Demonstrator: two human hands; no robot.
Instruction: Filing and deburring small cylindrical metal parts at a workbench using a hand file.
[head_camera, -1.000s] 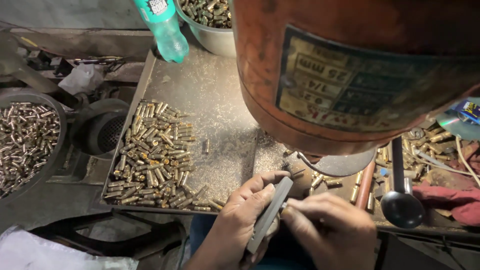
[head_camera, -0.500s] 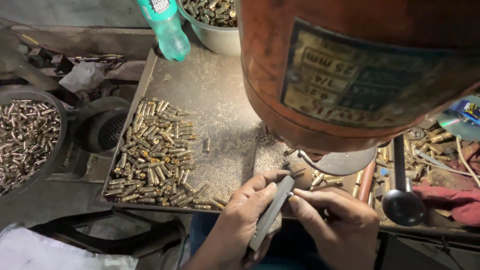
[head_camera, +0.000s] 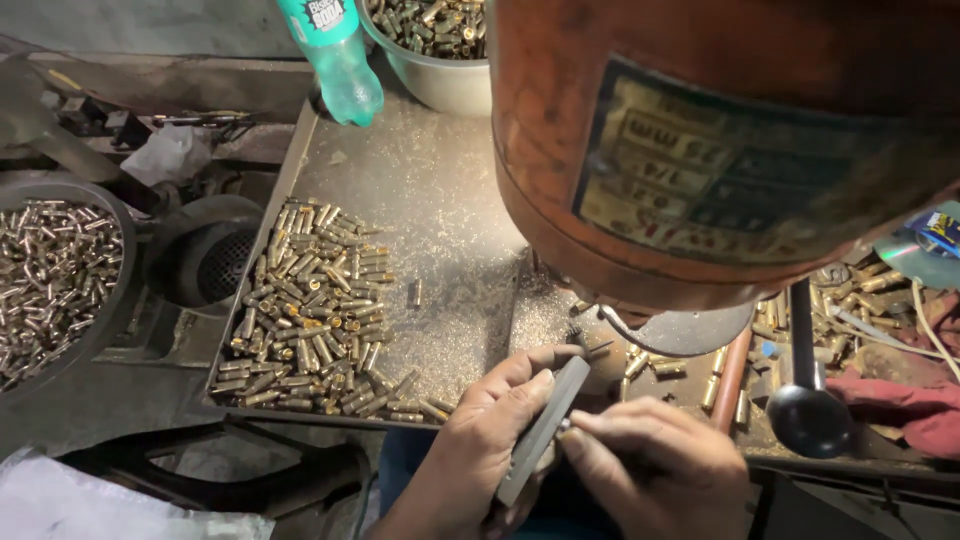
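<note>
Below the big orange machine head (head_camera: 720, 150), a flat grey bar (head_camera: 540, 430) is gripped edge-up in the left hand (head_camera: 480, 450), fingers curled around it, thumb pressed on its near face. The right hand (head_camera: 660, 470) is closed narrowly, fingertips pinched at the bar's side where a small metal piece (head_camera: 565, 425) seems to be held; it is too small to identify. For this fitting to go well, the bar is best kept steady and the small piece lined up squarely before any pressure is applied. On the metal tray (head_camera: 450, 230), a heap of short brass pieces (head_camera: 310, 310) is spread over the left part, with fine shavings scattered about. A grey bowl (head_camera: 440, 85) at the top is filled with similar pieces, beside a green plastic bottle (head_camera: 335, 55). A dark round pan (head_camera: 110, 290) at far left is loaded with silvery pieces (head_camera: 50, 270).
</note>
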